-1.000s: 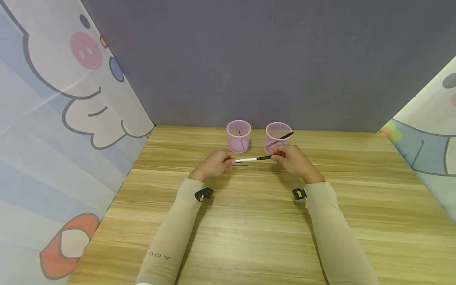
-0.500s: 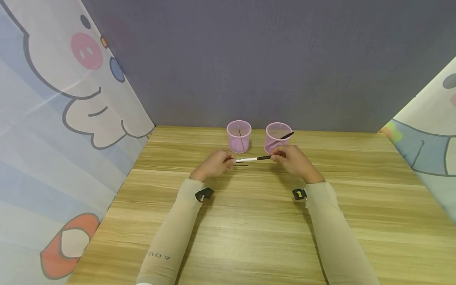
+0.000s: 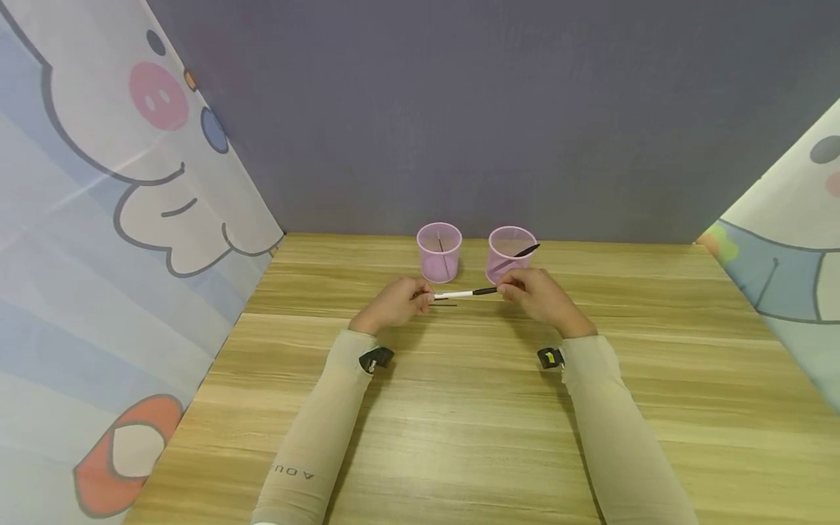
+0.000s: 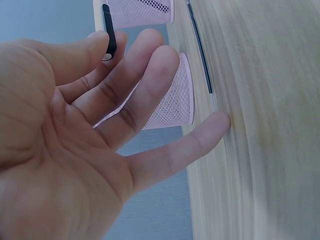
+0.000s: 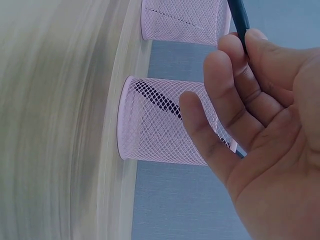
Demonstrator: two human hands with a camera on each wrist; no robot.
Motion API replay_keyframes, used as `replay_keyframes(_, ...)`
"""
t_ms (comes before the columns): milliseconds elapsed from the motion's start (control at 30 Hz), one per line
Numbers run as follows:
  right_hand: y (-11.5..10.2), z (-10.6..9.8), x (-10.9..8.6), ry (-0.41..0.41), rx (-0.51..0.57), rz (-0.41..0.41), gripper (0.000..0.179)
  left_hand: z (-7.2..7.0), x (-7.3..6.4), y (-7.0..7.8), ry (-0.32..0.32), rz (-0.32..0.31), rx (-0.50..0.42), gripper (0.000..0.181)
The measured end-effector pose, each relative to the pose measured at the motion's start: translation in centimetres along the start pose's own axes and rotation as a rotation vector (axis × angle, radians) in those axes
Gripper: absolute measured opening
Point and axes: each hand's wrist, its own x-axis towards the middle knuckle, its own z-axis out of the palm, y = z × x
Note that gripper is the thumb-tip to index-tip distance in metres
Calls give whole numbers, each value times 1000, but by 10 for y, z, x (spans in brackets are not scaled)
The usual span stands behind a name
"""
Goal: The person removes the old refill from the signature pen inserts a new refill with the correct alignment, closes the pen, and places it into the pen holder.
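Both hands hold one pen level between them, close over the table, with a white barrel and a black grip section. My left hand pinches its white end between thumb and index finger; the black clip shows in the left wrist view. At the other end, my right hand pinches the dark tip part with thumb and index finger. Below the pen, a thin pen refill lies on the table. The left little finger reaches down right at the refill's end.
Two pink mesh pen cups stand behind the hands. The left cup holds a thin dark refill; in the right cup leans a black pen. A grey panel rises at the table's back edge.
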Motion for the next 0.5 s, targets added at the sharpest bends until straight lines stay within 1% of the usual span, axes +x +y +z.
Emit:
replay_keyframes(333, -4, 1, 1, -11, 5, 1, 17, 0, -2, -2, -1, -1, -13, 20)
replay_keyframes(500, -2, 2, 2, 10, -9, -14, 21, 0, -1, 0, -2, -3, -23, 21)
